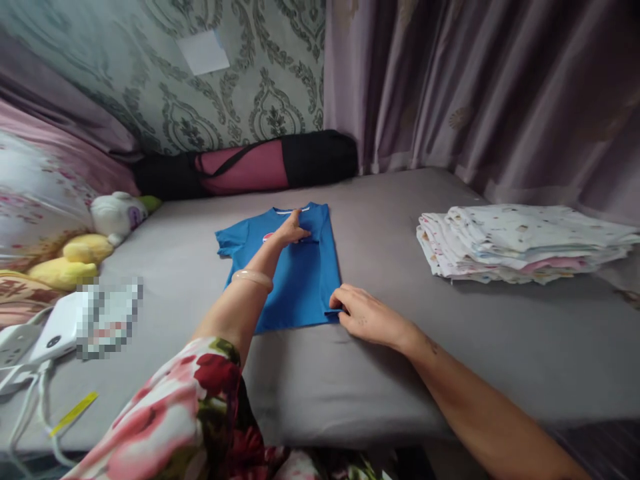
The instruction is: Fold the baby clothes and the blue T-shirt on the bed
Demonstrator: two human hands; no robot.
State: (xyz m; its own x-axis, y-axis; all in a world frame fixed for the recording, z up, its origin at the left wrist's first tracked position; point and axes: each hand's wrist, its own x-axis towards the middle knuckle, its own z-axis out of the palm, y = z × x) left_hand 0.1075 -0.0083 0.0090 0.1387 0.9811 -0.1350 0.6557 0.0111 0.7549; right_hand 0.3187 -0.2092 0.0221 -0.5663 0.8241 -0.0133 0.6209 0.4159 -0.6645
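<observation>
Pressing our left hand (291, 232) flat near the collar of the blue T-shirt (300, 280), we pinch its lower right hem with our right hand (361, 315); the shirt lies partly folded on the grey bed (400, 373), well apart from a stack of folded clothes (520, 243) to the right

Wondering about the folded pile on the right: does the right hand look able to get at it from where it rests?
Probably yes: bare grey sheet lies between the right hand and the folded pile.
</observation>
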